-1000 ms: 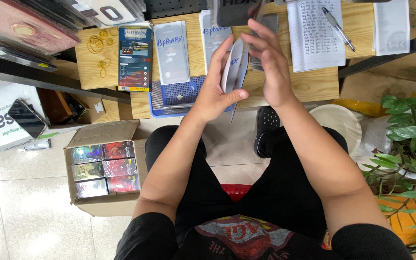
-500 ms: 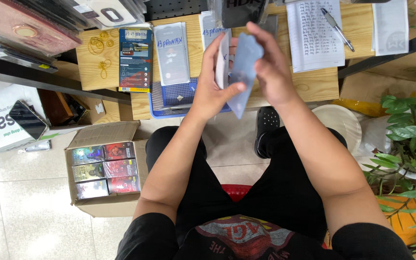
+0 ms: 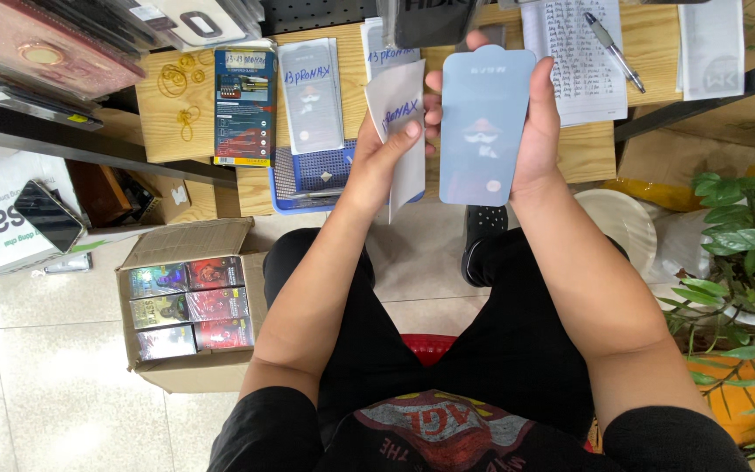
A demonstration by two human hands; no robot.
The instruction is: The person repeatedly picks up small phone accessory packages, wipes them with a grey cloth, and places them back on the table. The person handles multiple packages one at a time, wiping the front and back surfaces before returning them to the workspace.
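Seated person holding a screen protector and its paper sleeve above a wooden counter.
A cardboard box on the floor holds colourful packets. Right hand fingers wrap the blue screen protector; left hand fingers pinch the white paper sleeve just beside it.

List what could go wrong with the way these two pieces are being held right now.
The right hand holds the pale blue protector sheet only by its edges, above open floor, so it might slip and fall. The left hand pinches the white sleeve close beside it; the two could rub, possibly smudging or scratching the sheet.
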